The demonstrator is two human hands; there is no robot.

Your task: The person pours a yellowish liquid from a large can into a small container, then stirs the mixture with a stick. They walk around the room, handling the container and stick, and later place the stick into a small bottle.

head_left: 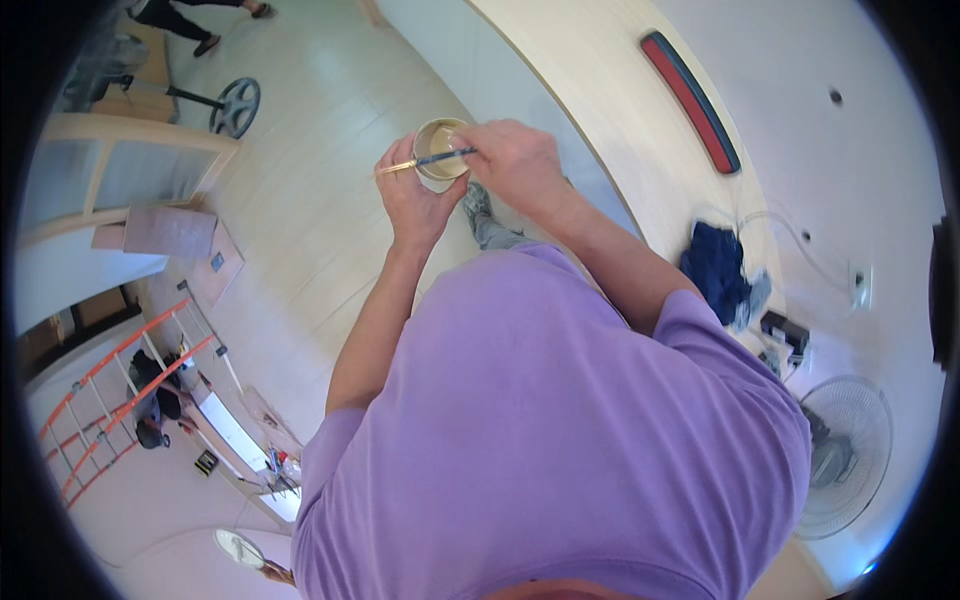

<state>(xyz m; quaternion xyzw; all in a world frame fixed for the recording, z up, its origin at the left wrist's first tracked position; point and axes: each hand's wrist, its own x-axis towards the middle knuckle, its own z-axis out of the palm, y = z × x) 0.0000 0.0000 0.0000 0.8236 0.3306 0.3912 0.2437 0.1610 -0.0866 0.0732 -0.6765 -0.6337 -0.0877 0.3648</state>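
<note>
In the head view, my left hand [410, 198] grips a round tub [440, 135] with pale beige contents, held out over the floor in front of my body. A thin paintbrush [437, 157] with a dark handle and a light, gold-coloured end lies across the top of the tub. My right hand [515, 160] has its fingers closed on the dark handle at the tub's right side. The brush's light end reaches over my left fingers. My lilac shirt fills the lower middle, and a leg and shoe show below the tub.
A curved pale wooden counter [545, 45] on my right bears a red-and-black bar [688, 100] and dark cloth [712, 268]. A fan [840, 455] stands lower right. At left are an orange ladder [120, 405], boards [168, 232] and a wheeled stand [233, 105]. Another person's legs [190, 30] show top left.
</note>
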